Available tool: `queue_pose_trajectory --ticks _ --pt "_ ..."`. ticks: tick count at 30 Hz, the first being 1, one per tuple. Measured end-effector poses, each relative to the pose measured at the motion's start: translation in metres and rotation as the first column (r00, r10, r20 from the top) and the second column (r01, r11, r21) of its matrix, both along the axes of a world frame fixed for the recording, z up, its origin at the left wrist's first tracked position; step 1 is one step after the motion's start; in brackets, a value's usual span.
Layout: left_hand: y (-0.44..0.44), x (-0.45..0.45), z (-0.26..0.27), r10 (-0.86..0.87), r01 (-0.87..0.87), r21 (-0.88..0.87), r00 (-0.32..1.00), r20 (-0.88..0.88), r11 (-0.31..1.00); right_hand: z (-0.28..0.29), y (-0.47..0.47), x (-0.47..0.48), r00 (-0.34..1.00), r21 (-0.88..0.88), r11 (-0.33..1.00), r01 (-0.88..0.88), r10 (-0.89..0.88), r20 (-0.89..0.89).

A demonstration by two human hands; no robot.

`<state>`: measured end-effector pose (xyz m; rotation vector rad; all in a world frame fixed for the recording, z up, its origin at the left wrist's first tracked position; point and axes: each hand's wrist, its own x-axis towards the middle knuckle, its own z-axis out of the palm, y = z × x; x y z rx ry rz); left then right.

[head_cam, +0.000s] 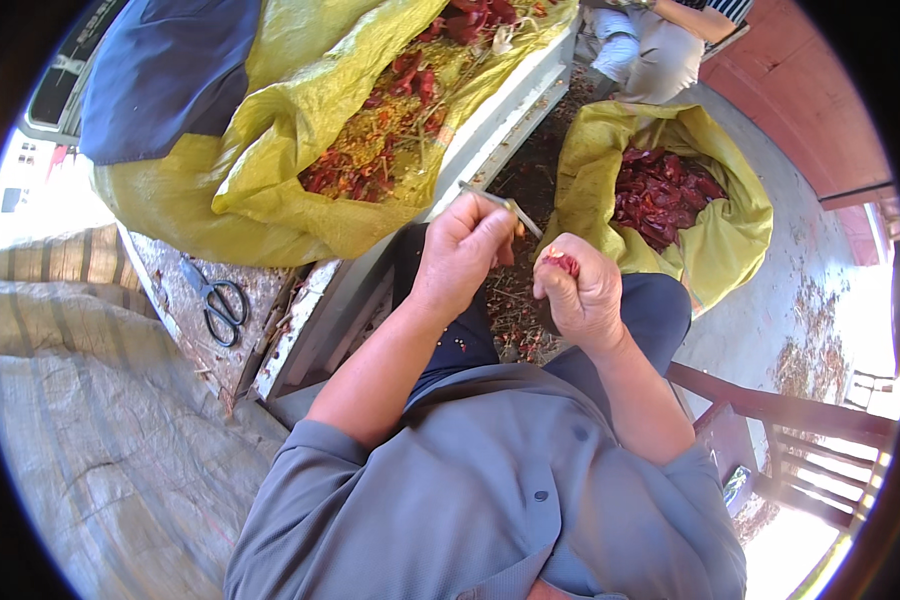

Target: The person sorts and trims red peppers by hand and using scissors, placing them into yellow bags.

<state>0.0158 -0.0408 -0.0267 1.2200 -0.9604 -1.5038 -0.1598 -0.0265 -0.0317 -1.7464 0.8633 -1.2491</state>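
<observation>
My left hand (466,251) is closed around a thin, light-coloured bent tool or strip (523,217), whose exact kind I cannot make out. Its far end reaches towards my right hand (583,289). That hand is curled shut on a piece of red dried chili pepper (562,261), which shows at the thumb and bent forefinger. Beyond the right hand stands a yellow woven sack (727,259), its mouth rolled down around red chili pieces (664,196). Ahead and left, another yellow woven sack (330,97) lies spread out with chili pieces and pale seeds (379,135) on it.
Black-handled scissors (225,304) lie on a worn board (195,330) at left. Dark blue cloth (169,82) covers part of the spread sack. Another person's legs (649,56) are at the top. A reddish wooden chair (787,412) is at right. Debris litters the floor (817,337).
</observation>
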Motion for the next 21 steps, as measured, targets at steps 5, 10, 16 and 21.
queue_pose_trajectory --ticks 5,10,16,21 --pt "-0.003 0.015 -0.004 -0.196 0.350 0.027 0.457 0.867 0.936 -0.020 -0.035 -0.073 0.911 0.193 0.898 0.395 -0.356 -0.208" --pt "-0.044 0.051 0.017 0.072 0.209 -0.171 0.410 0.909 0.963 -0.059 -0.068 -0.170 0.658 -0.027 0.754 0.656 -0.589 -0.468" --pt "-0.135 0.090 0.012 0.474 0.126 -0.502 0.200 0.857 0.855 -0.098 -0.028 -0.162 0.861 0.367 0.780 0.507 -0.442 -0.251" --pt "-0.165 0.100 0.019 0.274 0.038 -0.286 0.191 0.943 0.958 -0.099 -0.018 -0.153 0.848 0.313 0.791 0.526 -0.459 -0.265"
